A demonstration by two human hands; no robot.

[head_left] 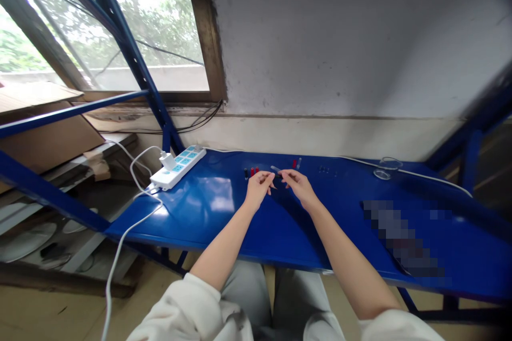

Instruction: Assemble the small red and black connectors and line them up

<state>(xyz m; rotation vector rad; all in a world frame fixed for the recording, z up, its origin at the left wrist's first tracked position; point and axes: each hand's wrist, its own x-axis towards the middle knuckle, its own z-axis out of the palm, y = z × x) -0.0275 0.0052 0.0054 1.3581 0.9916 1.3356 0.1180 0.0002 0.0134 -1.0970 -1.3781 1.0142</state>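
The small clear tube (276, 169) is over the tabletop (280, 242), one end apparently pinched by the right hand (298, 185); whether the left hand (259, 186) (fingertips drawn together) holds anything cannot be determined. Probably light, stiff, slippery: grip mid-barrel.

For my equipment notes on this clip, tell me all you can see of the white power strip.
The power strip is long, white and plastic-looking, with blue socket panels. It lies sockets up, slanting, at the left end of the blue table. A white plug is in it toward the near end; a white cable passes beside that end. Any markings are unreadable.
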